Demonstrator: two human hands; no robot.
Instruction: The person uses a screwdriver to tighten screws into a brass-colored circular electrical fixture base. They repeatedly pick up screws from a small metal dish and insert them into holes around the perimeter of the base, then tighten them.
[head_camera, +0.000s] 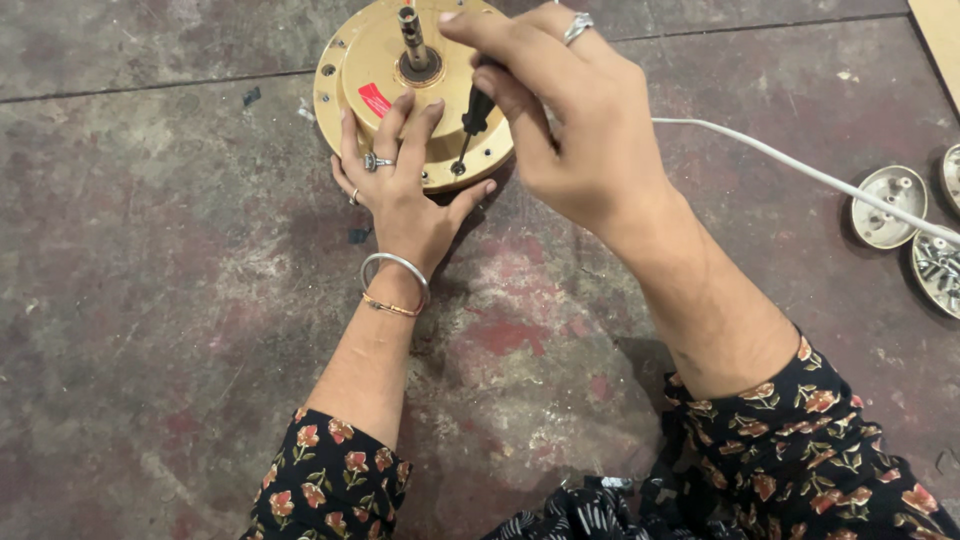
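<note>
We see a round, gold-coloured metal motor housing (400, 75) lying flat on the stained concrete floor (180, 300), close to its far edge in view and a little left of centre. Its steel shaft (412, 38) stands upright from the middle, so the housing's axis points straight up toward us, while its flat face, with a small red sticker (374, 99), lies level with the floor. Screw holes ring the rim.

Our right hand (570, 130) is closed around the black handle of a screwdriver (472, 125), fingers curled over the top and a ring on one finger. The tool's long axis runs nearly vertical, tilted slightly, with its tip down on the rim of the housing at the near edge, apparently at a screw hole. We judge that it is held upright so the tip sits squarely in the screw.

Our left hand (395, 175) lies spread on the near part of the housing, palm down, fingers fanned on the disc and thumb hooked round the rim just beside the screwdriver tip. It seems placed there to pin the housing against turning. Rings and two bangles (395, 285) show on it.

A white cable (800, 170) runs across the floor to the right edge, passing over a few small round metal caps (888, 207) that sit well apart from the housing.
</note>
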